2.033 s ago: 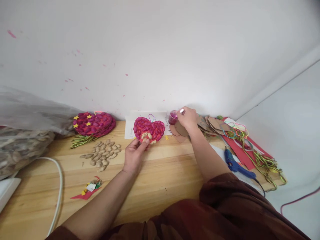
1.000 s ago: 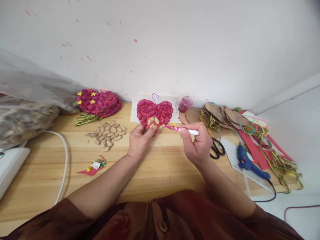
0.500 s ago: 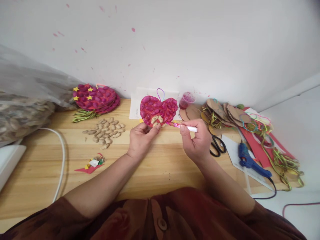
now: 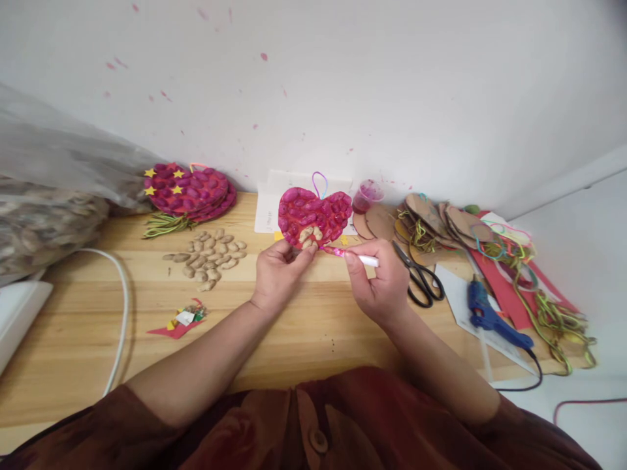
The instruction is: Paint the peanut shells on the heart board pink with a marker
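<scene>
Above left hand (image 4: 277, 277) — heart (image 4: 313, 212), pinched low; right hand (image 4: 379, 281) near.

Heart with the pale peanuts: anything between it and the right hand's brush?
Nothing visible: the brush in the right hand has its tip at the lower edge of the heart. The thumb of the left hand covers part of that edge beside the tip.

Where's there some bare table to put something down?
Between the left hand and right hand, back to the shirt, apart from dark specks. A smaller patch lies between the white cable and peanuts. It's crowded at right: scissors, glue gun, cardboard pieces, yarn.
</scene>
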`<act>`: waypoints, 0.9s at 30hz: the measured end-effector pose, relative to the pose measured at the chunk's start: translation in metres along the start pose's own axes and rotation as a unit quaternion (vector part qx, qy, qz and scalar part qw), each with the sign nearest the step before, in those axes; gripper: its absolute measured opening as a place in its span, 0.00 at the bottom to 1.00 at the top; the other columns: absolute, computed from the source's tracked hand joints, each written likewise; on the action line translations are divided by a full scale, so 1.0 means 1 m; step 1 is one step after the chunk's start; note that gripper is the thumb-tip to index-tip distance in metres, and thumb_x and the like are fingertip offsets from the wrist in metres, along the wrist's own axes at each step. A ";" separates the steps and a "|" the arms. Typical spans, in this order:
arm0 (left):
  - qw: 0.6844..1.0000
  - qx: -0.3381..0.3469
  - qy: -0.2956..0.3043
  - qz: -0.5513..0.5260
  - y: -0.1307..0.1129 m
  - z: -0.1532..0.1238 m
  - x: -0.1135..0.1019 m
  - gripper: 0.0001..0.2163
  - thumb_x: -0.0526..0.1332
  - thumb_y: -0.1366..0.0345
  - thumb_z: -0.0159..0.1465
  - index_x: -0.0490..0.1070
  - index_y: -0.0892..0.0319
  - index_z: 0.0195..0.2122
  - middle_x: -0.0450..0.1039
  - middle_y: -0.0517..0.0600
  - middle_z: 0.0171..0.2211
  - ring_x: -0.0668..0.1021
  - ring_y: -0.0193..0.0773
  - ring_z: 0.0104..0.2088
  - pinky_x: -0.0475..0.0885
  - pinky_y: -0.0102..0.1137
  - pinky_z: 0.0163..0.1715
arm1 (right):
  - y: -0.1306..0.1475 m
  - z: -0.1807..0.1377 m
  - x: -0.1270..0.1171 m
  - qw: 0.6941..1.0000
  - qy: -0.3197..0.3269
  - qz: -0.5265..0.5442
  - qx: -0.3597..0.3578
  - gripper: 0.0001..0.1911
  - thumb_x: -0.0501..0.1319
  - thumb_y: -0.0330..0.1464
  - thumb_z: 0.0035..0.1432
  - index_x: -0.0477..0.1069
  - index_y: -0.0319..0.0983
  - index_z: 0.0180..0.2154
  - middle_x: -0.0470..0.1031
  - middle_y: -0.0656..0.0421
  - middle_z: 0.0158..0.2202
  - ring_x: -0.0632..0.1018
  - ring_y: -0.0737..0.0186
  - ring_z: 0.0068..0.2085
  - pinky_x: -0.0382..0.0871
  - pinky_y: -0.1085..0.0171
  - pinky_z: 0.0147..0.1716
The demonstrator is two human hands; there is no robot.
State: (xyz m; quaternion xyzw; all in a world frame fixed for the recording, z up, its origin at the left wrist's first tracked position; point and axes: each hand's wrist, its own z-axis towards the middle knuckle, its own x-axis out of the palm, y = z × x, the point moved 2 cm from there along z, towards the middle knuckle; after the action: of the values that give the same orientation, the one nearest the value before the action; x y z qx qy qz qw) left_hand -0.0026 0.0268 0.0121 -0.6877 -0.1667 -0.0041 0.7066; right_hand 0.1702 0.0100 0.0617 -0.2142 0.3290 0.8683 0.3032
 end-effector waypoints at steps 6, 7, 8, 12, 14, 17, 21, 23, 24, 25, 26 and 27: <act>1.000 -0.006 -0.011 0.009 0.002 0.001 -0.001 0.12 0.76 0.58 0.53 0.81 0.61 0.30 0.81 0.50 0.29 0.78 0.35 0.29 0.73 0.28 0.32 | -0.003 0.002 -0.005 0.999 -0.024 -0.030 -0.007 0.02 0.63 0.31 0.65 0.71 0.42 0.40 0.79 0.59 0.34 0.79 0.61 0.35 0.73 0.61 0.37; 1.000 -0.009 -0.013 0.010 0.002 0.001 -0.001 0.12 0.76 0.58 0.53 0.81 0.61 0.30 0.81 0.50 0.28 0.77 0.34 0.28 0.73 0.28 0.31 | -0.003 0.002 -0.005 0.999 -0.027 -0.031 -0.007 0.02 0.63 0.31 0.65 0.71 0.42 0.40 0.79 0.59 0.34 0.79 0.61 0.35 0.73 0.61 0.37; 1.000 -0.012 -0.015 0.008 0.003 0.001 -0.001 0.12 0.76 0.58 0.53 0.81 0.61 0.30 0.80 0.49 0.28 0.77 0.34 0.27 0.72 0.27 0.30 | -0.003 0.002 -0.005 0.999 -0.028 -0.030 -0.008 0.02 0.63 0.31 0.65 0.71 0.42 0.40 0.79 0.59 0.34 0.79 0.61 0.35 0.73 0.61 0.37; 0.999 -0.025 -0.011 -0.028 0.005 0.001 -0.001 0.12 0.76 0.59 0.53 0.81 0.61 0.31 0.81 0.49 0.29 0.77 0.32 0.28 0.72 0.26 0.31 | -0.001 0.000 -0.002 0.999 -0.010 -0.017 -0.029 0.02 0.63 0.31 0.65 0.71 0.42 0.40 0.79 0.59 0.33 0.79 0.61 0.35 0.73 0.61 0.36; 0.999 -0.030 -0.005 -0.045 0.007 0.002 -0.001 0.12 0.76 0.59 0.53 0.82 0.61 0.32 0.81 0.49 0.30 0.77 0.32 0.28 0.73 0.26 0.32 | 0.000 -0.001 0.000 0.999 -0.003 -0.015 -0.044 0.03 0.63 0.30 0.65 0.71 0.42 0.40 0.78 0.59 0.32 0.78 0.61 0.35 0.73 0.61 0.35; 0.998 -0.035 0.001 -0.051 0.010 0.004 -0.002 0.12 0.77 0.59 0.53 0.82 0.61 0.34 0.81 0.49 0.31 0.77 0.33 0.29 0.73 0.27 0.33 | 0.001 -0.002 0.002 0.998 0.003 -0.010 -0.064 0.04 0.64 0.29 0.64 0.71 0.42 0.41 0.78 0.60 0.32 0.77 0.61 0.34 0.72 0.62 0.35; 0.998 -0.034 0.005 -0.050 0.013 0.004 -0.003 0.13 0.76 0.59 0.53 0.83 0.60 0.36 0.81 0.49 0.31 0.77 0.33 0.29 0.74 0.28 0.34 | 0.000 -0.002 0.002 0.997 -0.004 -0.006 -0.071 0.06 0.64 0.28 0.63 0.71 0.41 0.42 0.78 0.59 0.33 0.78 0.61 0.36 0.72 0.61 0.36; 0.998 -0.036 0.004 -0.049 0.014 0.004 -0.003 0.13 0.76 0.59 0.54 0.83 0.60 0.37 0.81 0.50 0.32 0.77 0.34 0.30 0.74 0.28 0.35 | 0.001 -0.002 0.002 0.997 -0.001 -0.007 -0.074 0.06 0.65 0.28 0.63 0.70 0.41 0.42 0.78 0.59 0.33 0.78 0.61 0.35 0.72 0.61 0.35; 0.998 -0.038 0.003 -0.048 0.014 0.004 -0.003 0.14 0.76 0.59 0.54 0.83 0.60 0.38 0.81 0.50 0.33 0.78 0.34 0.30 0.74 0.29 0.35 | 0.001 -0.002 0.002 0.997 0.002 -0.007 -0.078 0.06 0.64 0.28 0.63 0.70 0.41 0.42 0.78 0.59 0.33 0.77 0.61 0.35 0.72 0.61 0.35; 0.998 -0.040 0.002 -0.047 0.014 0.004 -0.003 0.14 0.76 0.59 0.54 0.83 0.60 0.38 0.82 0.50 0.33 0.78 0.34 0.31 0.74 0.29 0.36 | 0.001 -0.002 0.002 0.997 0.005 -0.007 -0.081 0.06 0.64 0.28 0.63 0.70 0.41 0.42 0.78 0.59 0.33 0.77 0.61 0.35 0.72 0.61 0.35; 0.998 -0.043 0.000 -0.047 0.015 0.004 -0.004 0.14 0.76 0.59 0.54 0.83 0.60 0.38 0.82 0.50 0.33 0.78 0.34 0.31 0.74 0.29 0.36 | 0.001 -0.003 0.003 0.996 0.007 -0.007 -0.084 0.06 0.64 0.28 0.63 0.70 0.41 0.42 0.78 0.59 0.33 0.77 0.61 0.35 0.72 0.61 0.35; 0.998 -0.046 -0.002 -0.049 0.015 0.005 -0.004 0.14 0.77 0.59 0.53 0.83 0.60 0.37 0.81 0.50 0.33 0.78 0.34 0.31 0.74 0.29 0.35 | 0.001 -0.003 0.003 0.996 0.009 -0.007 -0.085 0.06 0.64 0.28 0.63 0.70 0.41 0.42 0.78 0.59 0.33 0.77 0.60 0.35 0.71 0.61 0.35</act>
State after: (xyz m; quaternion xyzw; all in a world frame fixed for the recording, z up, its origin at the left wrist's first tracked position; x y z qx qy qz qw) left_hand -0.0039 0.0311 -0.0035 -0.7105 -0.2011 -0.0448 0.6728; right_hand 0.1682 0.0086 0.0587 -0.2493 0.2556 0.8888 0.2873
